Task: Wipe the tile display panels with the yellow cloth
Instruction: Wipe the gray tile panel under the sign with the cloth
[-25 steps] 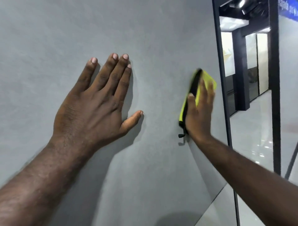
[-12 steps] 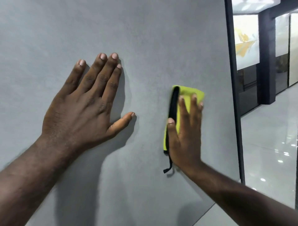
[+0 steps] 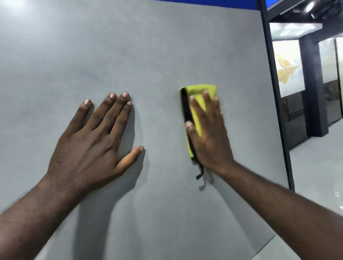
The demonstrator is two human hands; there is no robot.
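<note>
A large grey tile display panel (image 3: 148, 55) fills most of the view, standing upright. My left hand (image 3: 92, 141) lies flat on it with fingers spread and straight. To its right, my right hand (image 3: 207, 135) presses the folded yellow cloth (image 3: 196, 92) against the panel with straight fingers. The cloth has a black edge along its left side and a short black loop hanging below my wrist. Most of the cloth is hidden under my palm.
A dark metal frame post (image 3: 274, 92) borders the panel on the right. Beyond it lies a glossy showroom floor (image 3: 319, 167) and more display panels (image 3: 289, 70) farther back. A blue strip (image 3: 204, 1) runs along the panel's top edge.
My right hand has slid the cloth leftward across the panel, away from the frame post. The view has tilted up, showing the panel's top. My left hand stays flat on the panel.
</note>
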